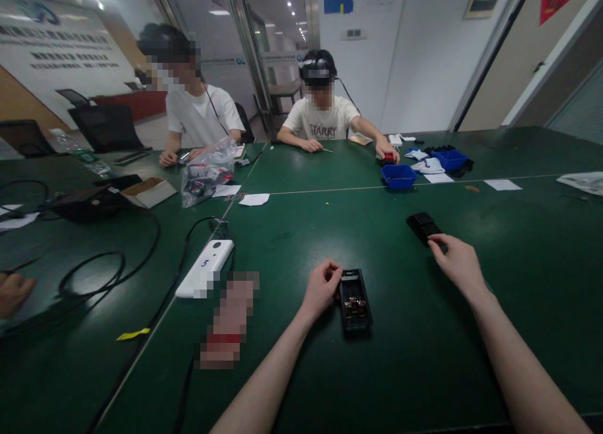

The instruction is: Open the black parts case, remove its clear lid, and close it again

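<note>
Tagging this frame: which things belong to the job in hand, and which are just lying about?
Job, judging by the hands:
- open black case, left hand
- black block, right hand

Probably lying about:
- white block
- plastic bag
- yellow strip

"What's right of the left hand (324,287)?"
"A case (357,326) on the desk (287,239), with parts (355,304) inside."
"And by the right hand (456,261)?"
"A device (421,224) at its fingertips; a tray (399,181) well beyond, leftward."
</note>
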`<state>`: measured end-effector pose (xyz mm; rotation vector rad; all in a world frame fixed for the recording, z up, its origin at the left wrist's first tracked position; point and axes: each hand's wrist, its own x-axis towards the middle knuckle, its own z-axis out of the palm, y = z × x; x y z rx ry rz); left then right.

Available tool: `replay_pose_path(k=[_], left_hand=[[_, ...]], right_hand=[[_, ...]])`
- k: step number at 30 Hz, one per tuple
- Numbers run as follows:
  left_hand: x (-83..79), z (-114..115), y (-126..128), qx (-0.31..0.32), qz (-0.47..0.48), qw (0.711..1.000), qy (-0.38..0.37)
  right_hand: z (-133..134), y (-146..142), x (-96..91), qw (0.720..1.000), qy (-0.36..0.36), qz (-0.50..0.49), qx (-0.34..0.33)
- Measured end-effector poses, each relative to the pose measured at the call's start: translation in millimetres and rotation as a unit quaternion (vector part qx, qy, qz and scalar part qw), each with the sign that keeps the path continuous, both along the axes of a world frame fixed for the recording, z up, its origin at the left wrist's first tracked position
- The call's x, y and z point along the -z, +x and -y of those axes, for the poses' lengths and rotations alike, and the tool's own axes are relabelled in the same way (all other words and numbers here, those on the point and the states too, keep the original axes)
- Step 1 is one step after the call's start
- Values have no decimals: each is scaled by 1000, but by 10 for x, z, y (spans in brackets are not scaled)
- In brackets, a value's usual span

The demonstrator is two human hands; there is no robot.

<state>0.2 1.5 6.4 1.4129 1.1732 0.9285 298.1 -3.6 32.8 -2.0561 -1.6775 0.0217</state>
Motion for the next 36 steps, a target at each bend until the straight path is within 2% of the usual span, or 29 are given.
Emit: replay_pose_path(k=[4,8,10,13,16,22,27,32,36], left_hand=[[-10,1,-1,5,7,1000,-5],[-15,3,0,6,15,1000,-8],[-16,4,1,6,19,1000,-8],[-16,5,3,2,21,1000,-7],[-11,3,1,1,21,1000,-7],[-7,3,-1,0,19,1000,-10],[-16,10,9,1,20,1000,-9],[9,1,11,-2,21,1000,-6],[25,-3,9,0,25,1000,-6]], right_hand=[[43,291,12,986,-92,98,101],[84,395,70,963,-191,110,153],[84,406,103,954,-232,103,157],[76,402,168,953,-247,110,133],[77,343,248,966,-193,139,99],[92,-97,271,983,-118,143,-1],[121,-531,113,987,-105,-1,-117],[141,-708,8,970,-166,-94,-152],[88,-740,-15,945,-176,-205,-182]])
